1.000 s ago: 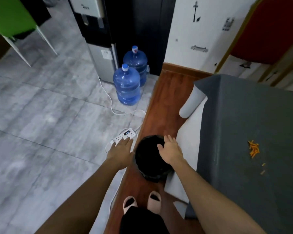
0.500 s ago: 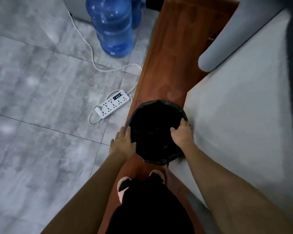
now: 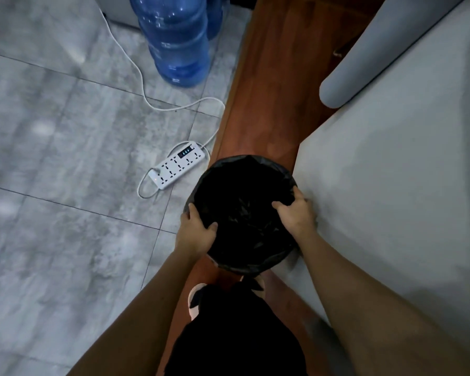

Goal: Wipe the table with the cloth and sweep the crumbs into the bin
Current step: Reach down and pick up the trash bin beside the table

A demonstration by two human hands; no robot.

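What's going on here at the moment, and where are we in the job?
A person is bent over the bin, which is lined with a black bag. The left hand grips its near-left rim and the right hand its right rim, thumbs inside. A power strip and a blue water jug sit on the grey tiles to the left. No cloth or crumbs are in view.
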